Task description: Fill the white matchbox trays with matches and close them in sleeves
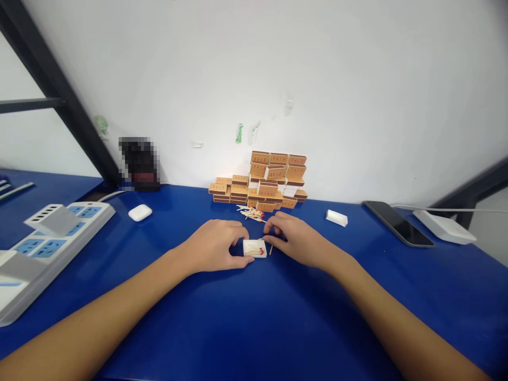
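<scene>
My left hand [220, 244] grips a small white matchbox tray [250, 245] by its left end, thumb on the near side and fingers on the far side. Several red-tipped matches [256, 252] lie inside along the near wall. My right hand [291, 238] is closed in a pinch just right of the tray, and a thin matchstick appears at its fingertips. Another matchstick [271, 249] is on the table under the right thumb. Beyond the hands lies a loose pile of matches [251, 212] with red heads, in front of stacked orange matchboxes [260, 191].
A second white tray [336, 217] rests to the right, with a phone [397, 223] and a white device [444, 226] farther out. On the left are a white earbud case [140, 212], a power strip [59, 238] and a pixelated dark object [142, 164] against the wall.
</scene>
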A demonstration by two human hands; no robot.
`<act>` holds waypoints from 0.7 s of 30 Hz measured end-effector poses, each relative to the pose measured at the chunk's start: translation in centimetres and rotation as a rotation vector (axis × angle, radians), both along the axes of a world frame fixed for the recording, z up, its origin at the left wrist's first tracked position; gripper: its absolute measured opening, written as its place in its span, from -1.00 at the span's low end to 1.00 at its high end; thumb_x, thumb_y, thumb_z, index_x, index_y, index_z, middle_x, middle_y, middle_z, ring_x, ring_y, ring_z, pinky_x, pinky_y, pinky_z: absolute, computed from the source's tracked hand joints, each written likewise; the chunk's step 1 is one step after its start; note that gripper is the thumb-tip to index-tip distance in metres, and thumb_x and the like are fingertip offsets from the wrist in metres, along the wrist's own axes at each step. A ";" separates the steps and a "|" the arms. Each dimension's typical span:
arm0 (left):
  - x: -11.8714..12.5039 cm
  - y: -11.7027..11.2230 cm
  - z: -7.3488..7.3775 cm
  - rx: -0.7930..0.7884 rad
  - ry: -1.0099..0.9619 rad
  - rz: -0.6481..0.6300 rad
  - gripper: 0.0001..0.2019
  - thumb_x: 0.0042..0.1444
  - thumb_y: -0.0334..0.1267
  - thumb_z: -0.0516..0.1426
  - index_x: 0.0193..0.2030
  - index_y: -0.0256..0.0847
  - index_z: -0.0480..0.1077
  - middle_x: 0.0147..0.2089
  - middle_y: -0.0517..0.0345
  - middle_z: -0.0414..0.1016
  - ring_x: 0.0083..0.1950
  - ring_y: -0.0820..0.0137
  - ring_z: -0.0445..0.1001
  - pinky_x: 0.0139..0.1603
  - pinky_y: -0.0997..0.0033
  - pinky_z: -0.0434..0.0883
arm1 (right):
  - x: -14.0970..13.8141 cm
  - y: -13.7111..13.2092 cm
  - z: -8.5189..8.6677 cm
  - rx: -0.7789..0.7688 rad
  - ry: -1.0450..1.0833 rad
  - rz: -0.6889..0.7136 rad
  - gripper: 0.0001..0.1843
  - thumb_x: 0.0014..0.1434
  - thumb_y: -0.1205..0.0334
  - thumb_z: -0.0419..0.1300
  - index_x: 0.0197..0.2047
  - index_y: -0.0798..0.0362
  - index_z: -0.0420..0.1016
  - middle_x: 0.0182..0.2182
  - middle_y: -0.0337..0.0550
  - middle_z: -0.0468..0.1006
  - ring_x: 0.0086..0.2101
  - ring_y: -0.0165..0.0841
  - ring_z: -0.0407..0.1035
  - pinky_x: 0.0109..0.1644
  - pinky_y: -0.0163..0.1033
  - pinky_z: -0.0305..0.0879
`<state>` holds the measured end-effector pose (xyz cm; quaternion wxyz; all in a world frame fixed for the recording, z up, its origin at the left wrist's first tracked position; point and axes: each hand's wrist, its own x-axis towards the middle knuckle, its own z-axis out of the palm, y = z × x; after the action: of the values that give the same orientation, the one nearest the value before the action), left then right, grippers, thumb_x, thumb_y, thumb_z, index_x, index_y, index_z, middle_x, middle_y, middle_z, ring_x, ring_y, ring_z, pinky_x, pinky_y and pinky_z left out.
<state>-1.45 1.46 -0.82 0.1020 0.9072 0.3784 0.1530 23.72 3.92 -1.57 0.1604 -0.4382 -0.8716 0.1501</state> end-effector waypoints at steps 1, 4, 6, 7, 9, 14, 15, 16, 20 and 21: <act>0.0 0.0 0.0 0.006 0.002 0.000 -0.72 0.17 -0.01 0.28 -0.14 -0.18 0.57 -0.32 0.20 0.48 -0.39 0.42 0.39 -0.38 0.38 0.22 | 0.2 0.2 -0.2 -0.028 -0.002 0.005 -0.94 0.35 0.29 0.22 -0.22 0.02 0.49 -0.27 -0.17 0.44 -0.31 -0.33 0.33 -0.23 -0.24 0.23; 0.2 0.0 -0.2 0.021 0.000 -0.001 -0.72 0.19 -0.01 0.27 -0.12 -0.18 0.56 -0.31 0.19 0.50 -0.37 0.40 0.41 -0.37 0.38 0.23 | 0.2 0.3 -0.3 -0.048 0.017 0.006 -0.87 0.39 0.28 0.17 -0.25 0.03 0.46 -0.27 -0.17 0.44 -0.31 -0.33 0.33 -0.22 -0.23 0.24; 0.2 -0.1 -0.2 0.025 -0.004 0.009 -0.73 0.20 -0.04 0.26 -0.10 -0.18 0.54 -0.29 0.19 0.51 -0.35 0.39 0.43 -0.35 0.37 0.24 | -0.1 -0.2 0.2 -0.007 0.073 -0.004 -0.88 0.42 0.25 0.16 -0.22 0.02 0.45 -0.26 -0.16 0.44 -0.30 -0.32 0.34 -0.20 -0.22 0.25; 0.2 -0.1 -0.3 0.028 -0.006 0.017 -0.73 0.21 -0.05 0.26 -0.09 -0.19 0.53 -0.28 0.19 0.51 -0.34 0.38 0.44 -0.35 0.37 0.25 | -0.4 -0.5 0.4 0.015 0.106 -0.006 -0.88 0.42 0.23 0.15 -0.20 0.02 0.45 -0.25 -0.16 0.44 -0.29 -0.32 0.34 -0.20 -0.22 0.25; 0.2 -0.2 -0.3 0.035 -0.011 0.033 -0.74 0.22 -0.06 0.25 -0.09 -0.19 0.51 -0.26 0.18 0.53 -0.32 0.37 0.46 -0.33 0.36 0.27 | -1.1 -1.3 0.9 0.029 0.140 0.008 -0.89 0.43 0.23 0.16 -0.20 0.01 0.44 -0.25 -0.16 0.45 -0.29 -0.33 0.34 -0.21 -0.23 0.25; 0.2 -0.2 -0.2 0.046 -0.018 0.044 -0.75 0.24 -0.05 0.25 -0.10 -0.18 0.50 -0.23 0.18 0.54 -0.31 0.36 0.47 -0.32 0.36 0.28 | -2.1 -2.3 1.0 0.029 0.041 0.042 -0.89 0.39 0.31 0.18 -0.23 0.02 0.48 -0.27 -0.16 0.46 -0.32 -0.34 0.34 -0.25 -0.23 0.22; 0.2 -0.2 -0.2 0.045 -0.016 0.047 -0.74 0.24 -0.05 0.25 -0.10 -0.18 0.50 -0.24 0.18 0.54 -0.31 0.36 0.47 -0.33 0.36 0.28 | -2.0 -2.3 1.1 0.047 0.038 0.041 -0.89 0.38 0.32 0.18 -0.23 0.02 0.49 -0.28 -0.17 0.46 -0.32 -0.34 0.33 -0.25 -0.23 0.21; 0.2 -0.2 -0.2 0.042 -0.013 0.049 -0.73 0.24 -0.04 0.25 -0.10 -0.19 0.51 -0.25 0.18 0.54 -0.32 0.36 0.47 -0.33 0.36 0.28 | -1.7 -2.2 1.2 0.060 0.042 0.039 -0.90 0.37 0.32 0.19 -0.23 0.02 0.50 -0.31 -0.18 0.45 -0.33 -0.34 0.33 -0.25 -0.23 0.20; 0.2 -0.1 -0.3 0.039 -0.001 0.071 -0.71 0.23 -0.03 0.26 -0.05 -0.17 0.52 -0.24 0.19 0.54 -0.31 0.36 0.48 -0.33 0.35 0.28 | -0.2 -2.0 2.0 -0.112 -0.010 0.080 -0.93 0.34 0.24 0.23 -0.22 0.00 0.53 -0.35 -0.22 0.45 -0.36 -0.36 0.31 -0.27 -0.25 0.19; 0.1 -0.1 -0.3 0.043 -0.001 0.081 -0.71 0.23 -0.04 0.26 -0.03 -0.17 0.52 -0.24 0.19 0.55 -0.30 0.35 0.48 -0.33 0.35 0.29 | 0.2 -2.0 2.2 -0.207 -0.043 0.095 -0.91 0.33 0.19 0.25 -0.21 -0.01 0.53 -0.35 -0.22 0.46 -0.37 -0.36 0.30 -0.29 -0.25 0.19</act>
<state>-1.32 1.36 -1.16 0.0766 0.8929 0.4116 0.1657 23.93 1.89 0.67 0.0883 -0.4136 -0.8745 0.2376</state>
